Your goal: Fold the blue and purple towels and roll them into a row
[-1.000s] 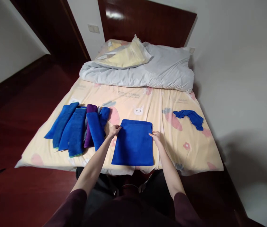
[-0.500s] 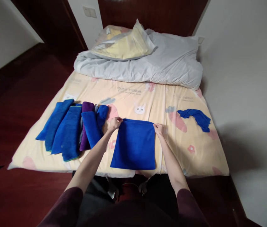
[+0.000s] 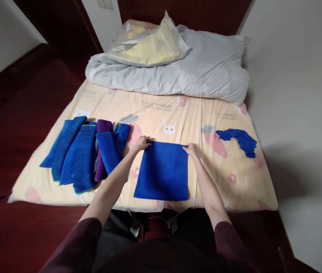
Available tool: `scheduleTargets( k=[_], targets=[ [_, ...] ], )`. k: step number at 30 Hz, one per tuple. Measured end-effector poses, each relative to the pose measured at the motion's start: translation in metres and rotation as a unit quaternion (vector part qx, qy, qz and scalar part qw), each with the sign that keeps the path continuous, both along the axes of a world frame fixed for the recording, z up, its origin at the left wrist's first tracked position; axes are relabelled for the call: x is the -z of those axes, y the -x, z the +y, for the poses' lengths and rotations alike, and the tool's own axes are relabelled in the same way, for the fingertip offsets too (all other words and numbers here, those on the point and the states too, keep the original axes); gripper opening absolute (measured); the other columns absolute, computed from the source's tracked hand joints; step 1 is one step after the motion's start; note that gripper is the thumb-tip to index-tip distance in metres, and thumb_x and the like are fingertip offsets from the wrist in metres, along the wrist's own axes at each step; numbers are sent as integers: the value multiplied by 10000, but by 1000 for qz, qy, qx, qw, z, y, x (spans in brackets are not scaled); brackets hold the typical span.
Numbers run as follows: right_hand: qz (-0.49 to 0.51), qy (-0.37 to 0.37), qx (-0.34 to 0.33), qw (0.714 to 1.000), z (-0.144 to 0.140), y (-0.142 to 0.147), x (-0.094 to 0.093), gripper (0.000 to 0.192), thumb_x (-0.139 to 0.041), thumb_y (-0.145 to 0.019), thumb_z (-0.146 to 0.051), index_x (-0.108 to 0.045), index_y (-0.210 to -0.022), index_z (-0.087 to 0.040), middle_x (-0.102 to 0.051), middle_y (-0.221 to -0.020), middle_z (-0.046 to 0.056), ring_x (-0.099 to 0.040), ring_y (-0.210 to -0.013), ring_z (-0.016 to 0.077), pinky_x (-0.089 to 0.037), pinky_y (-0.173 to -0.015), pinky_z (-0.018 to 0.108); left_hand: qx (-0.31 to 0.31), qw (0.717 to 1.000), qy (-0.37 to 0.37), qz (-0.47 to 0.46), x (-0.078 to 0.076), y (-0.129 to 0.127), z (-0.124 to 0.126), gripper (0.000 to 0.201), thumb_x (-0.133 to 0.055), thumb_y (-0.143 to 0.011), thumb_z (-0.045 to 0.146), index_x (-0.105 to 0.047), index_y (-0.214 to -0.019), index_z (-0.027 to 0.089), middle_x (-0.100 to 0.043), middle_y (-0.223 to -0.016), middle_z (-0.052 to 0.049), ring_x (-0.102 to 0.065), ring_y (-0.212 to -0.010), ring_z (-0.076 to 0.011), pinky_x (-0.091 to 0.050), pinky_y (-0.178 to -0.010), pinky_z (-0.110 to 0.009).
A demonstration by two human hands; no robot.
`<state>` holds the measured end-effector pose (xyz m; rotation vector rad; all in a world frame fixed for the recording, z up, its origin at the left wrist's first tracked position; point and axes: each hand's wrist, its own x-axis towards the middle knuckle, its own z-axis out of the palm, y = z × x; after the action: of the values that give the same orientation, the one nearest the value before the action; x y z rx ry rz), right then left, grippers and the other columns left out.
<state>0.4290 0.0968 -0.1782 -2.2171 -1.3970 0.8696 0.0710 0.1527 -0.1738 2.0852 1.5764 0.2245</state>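
Near the bed's (image 3: 235, 189) foot edge, the left hand (image 3: 141, 143) and right hand (image 3: 191, 149) each pinch a far corner of the flat blue towel (image 3: 162, 172), keeping its top edge taut and square.

White walls (image 3: 297, 76), dark red floor (image 3: 21, 94), dark wooden headboard (image 3: 183, 15).

Small printed wording on your bed sheet (image 3: 178, 113) above the rabbit print (image 3: 168, 129), seemingly "Cute rabbit", too blurred to confirm, nothing else legible

flat towel (image 3: 161, 172) on bed (image 3: 178, 113), folded towels (image 3: 87, 151) left
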Motion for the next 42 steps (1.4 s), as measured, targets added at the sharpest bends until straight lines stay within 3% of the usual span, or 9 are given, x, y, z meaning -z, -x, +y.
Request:
scheduleTargets(
  k=[5,9,12,15,20,26,32,37,42],
  targets=[
    [20,-12,-12,1000,10,3,-18,196,-750,-810,-213,-748,-974,-107,-746,-808,57,-686,-762,169,-533,-720,249,-17,998,0,55,-9,3,13,180,-709,-806,313,-750,-883,155,-721,-805,-58,-657,-808,-203,-508,-788,-285],
    [-35,-87,-5,996,-17,36,-28,372,-513,-993,-232,-626,-1304,-63,-659,-1292,206,-577,-1215,227,-451,-1038,362,-112,988,-97,47,-10,-20,-18,355,-498,-979,262,-664,-1227,70,-676,-1208,-189,-587,-1160,-266,-437,-1034,-423],
    [-112,-186,-177,960,-54,64,-23,483,-410,-1056,-340,-480,-1497,-157,-424,-1587,149,-321,-1484,246,-239,-1223,447,-44,987,-153,14,3,-40,-63,530,-412,-1026,346,-456,-1499,110,-453,-1548,-189,-358,-1463,-296,-285,-1192,-490],
    [-163,-179,-328,913,-72,63,-14,584,-414,-1053,-444,-383,-1568,-172,-308,-1663,105,-213,-1551,237,-140,-1271,445,49,986,-158,-19,17,-41,-89,629,-393,-1020,458,-380,-1561,138,-324,-1649,-139,-189,-1560,-284,-187,-1258,-495],
    [-225,-134,-135,956,-61,52,-11,638,-310,-1071,-401,-307,-1575,-10,-199,-1677,202,-85,-1582,291,-23,-1273,536,-63,987,-143,-20,8,-40,-83,712,-310,-1034,422,-243,-1577,-33,-218,-1670,-211,-63,-1583,-269,-55,-1290,-497],
    [-132,-180,-307,925,-120,89,-2,643,-336,-1054,-411,-233,-1623,-131,-212,-1690,102,-111,-1584,224,-60,-1292,490,39,994,-96,-45,-3,-70,-159,662,-328,-1026,353,-203,-1632,120,-157,-1702,-90,-29,-1584,-251,-51,-1301,-504],
    [-173,-167,-136,961,-152,79,-5,642,-291,-1071,-396,-278,-1587,-16,-229,-1667,189,-91,-1583,252,11,-1285,496,-61,993,-93,-48,0,-66,-214,675,-313,-1033,360,-172,-1632,84,-110,-1704,-117,-26,-1582,-280,-35,-1305,-502],
    [-125,-205,-272,932,-213,108,-9,634,-346,-1053,-447,-279,-1614,-157,-250,-1677,84,-179,-1571,235,-77,-1297,466,22,989,-139,-36,0,-68,-264,626,-307,-1033,338,-260,-1618,121,-208,-1684,-115,-99,-1577,-269,-106,-1295,-516],
    [-151,-194,-175,953,-261,78,8,657,-262,-1058,-471,-278,-1611,-117,-240,-1667,145,-204,-1566,251,-97,-1281,514,-32,981,-189,-28,21,-29,-305,623,-347,-1029,343,-268,-1616,151,-245,-1674,-120,-176,-1564,-268,-158,-1281,-529]
  ],
)
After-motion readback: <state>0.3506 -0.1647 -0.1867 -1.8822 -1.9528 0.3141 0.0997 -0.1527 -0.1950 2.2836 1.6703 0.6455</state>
